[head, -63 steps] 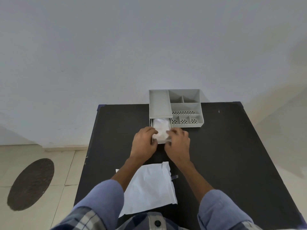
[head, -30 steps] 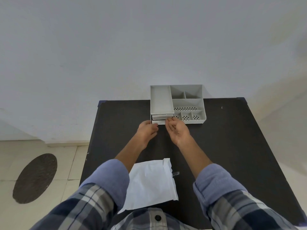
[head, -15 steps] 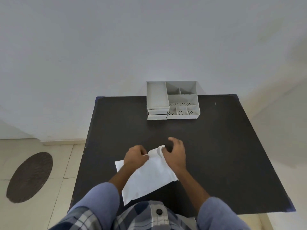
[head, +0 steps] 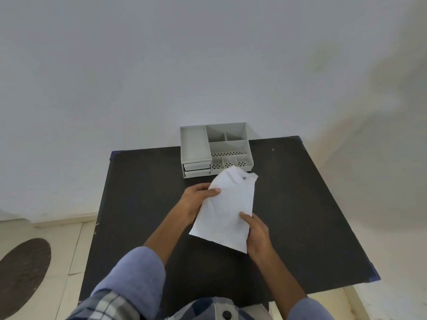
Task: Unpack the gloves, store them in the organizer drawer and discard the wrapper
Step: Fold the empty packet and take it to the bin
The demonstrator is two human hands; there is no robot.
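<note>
Head cam shows both drawers of the organizer (head: 216, 150) pushed in with no gloves visible, so storing looks done, and the left hand (head: 196, 197) and right hand (head: 257, 232) pinch the wrapper (head: 225, 209) above the table (head: 300, 215), leaving just discarding.

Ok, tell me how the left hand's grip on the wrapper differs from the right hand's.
The left hand pinches the wrapper high on its left edge, near the torn top; the right hand grips low, at the bottom right corner. The left thumb lies across the front face pointing right, while the right thumb points up along the edge. Both hold the wrapper lifted off the table.
</note>
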